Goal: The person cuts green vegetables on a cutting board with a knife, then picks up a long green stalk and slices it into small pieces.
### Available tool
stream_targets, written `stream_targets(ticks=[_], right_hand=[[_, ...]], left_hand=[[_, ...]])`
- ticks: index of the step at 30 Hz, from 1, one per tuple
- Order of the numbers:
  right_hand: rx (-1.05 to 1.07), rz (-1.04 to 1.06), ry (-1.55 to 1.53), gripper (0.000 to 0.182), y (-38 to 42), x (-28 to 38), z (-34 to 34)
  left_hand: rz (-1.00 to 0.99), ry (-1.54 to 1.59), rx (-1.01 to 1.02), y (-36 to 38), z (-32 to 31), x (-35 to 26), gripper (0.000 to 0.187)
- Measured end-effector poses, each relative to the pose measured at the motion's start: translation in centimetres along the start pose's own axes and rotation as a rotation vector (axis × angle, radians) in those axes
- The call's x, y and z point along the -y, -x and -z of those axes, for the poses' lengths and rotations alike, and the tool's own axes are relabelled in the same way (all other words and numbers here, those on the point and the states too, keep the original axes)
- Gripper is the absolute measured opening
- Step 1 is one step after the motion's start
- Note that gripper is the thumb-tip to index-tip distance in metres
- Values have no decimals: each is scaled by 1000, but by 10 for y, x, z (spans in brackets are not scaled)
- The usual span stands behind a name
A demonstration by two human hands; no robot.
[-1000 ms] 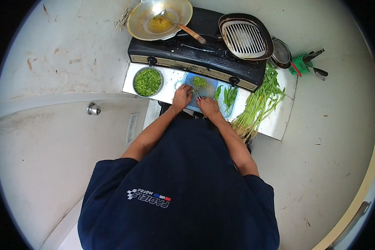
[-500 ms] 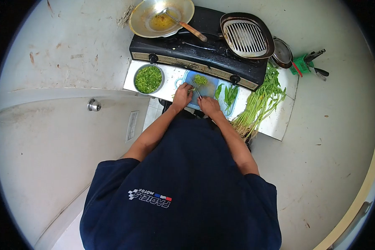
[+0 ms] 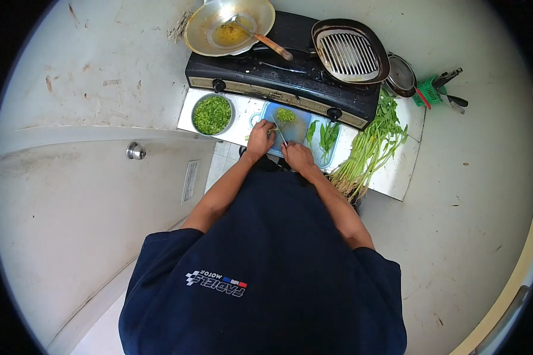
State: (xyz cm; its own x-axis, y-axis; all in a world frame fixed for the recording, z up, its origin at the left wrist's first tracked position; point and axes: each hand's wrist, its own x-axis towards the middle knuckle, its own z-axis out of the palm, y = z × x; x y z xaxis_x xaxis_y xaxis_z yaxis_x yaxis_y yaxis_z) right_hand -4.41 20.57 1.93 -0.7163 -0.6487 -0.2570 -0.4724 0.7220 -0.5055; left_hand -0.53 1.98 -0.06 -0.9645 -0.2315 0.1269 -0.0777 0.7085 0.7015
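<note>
My right hand (image 3: pixel 298 157) is closed round the handle of a knife (image 3: pixel 280 131), whose thin blade slants up and left over the blue cutting board (image 3: pixel 299 118). Just left of the blade, my left hand (image 3: pixel 260 138) has its fingers curled onto green stems (image 3: pixel 272 130) at the board's edge. Beyond the blade lies a small heap of chopped greens (image 3: pixel 285 115). Loose green leaves (image 3: pixel 327 137) rest on the right part of the board. How much of the stems the left fingers cover cannot be seen.
A round bowl of chopped greens (image 3: pixel 212 115) stands left of the board. A bundle of leafy greens with roots (image 3: pixel 364 148) lies to the right. Behind is a black stove (image 3: pixel 266 74) bearing a wok (image 3: pixel 198 35) and a grill pan (image 3: pixel 348 53). A green basket (image 3: pixel 430 92) holds utensils.
The view has shifted slightly. Both hands stay at the board, with the knife and stems in nearly the same places.
</note>
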Motion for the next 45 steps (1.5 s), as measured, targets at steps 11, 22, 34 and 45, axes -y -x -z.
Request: stream_targets(ticks=[11, 22, 34, 45], right_hand=[[47, -4, 6, 55, -11, 0, -6], [103, 3, 89, 51, -7, -1, -11], [22, -108, 9, 55, -12, 19, -7], [-15, -190, 28, 51, 5, 31, -20]], left_hand=[[-13, 32, -26, 1, -5, 6, 20], [-27, 51, 46, -1, 2, 9, 18], [-142, 63, 217, -15, 17, 21, 18], [-179, 142, 255, -24, 21, 32, 21]])
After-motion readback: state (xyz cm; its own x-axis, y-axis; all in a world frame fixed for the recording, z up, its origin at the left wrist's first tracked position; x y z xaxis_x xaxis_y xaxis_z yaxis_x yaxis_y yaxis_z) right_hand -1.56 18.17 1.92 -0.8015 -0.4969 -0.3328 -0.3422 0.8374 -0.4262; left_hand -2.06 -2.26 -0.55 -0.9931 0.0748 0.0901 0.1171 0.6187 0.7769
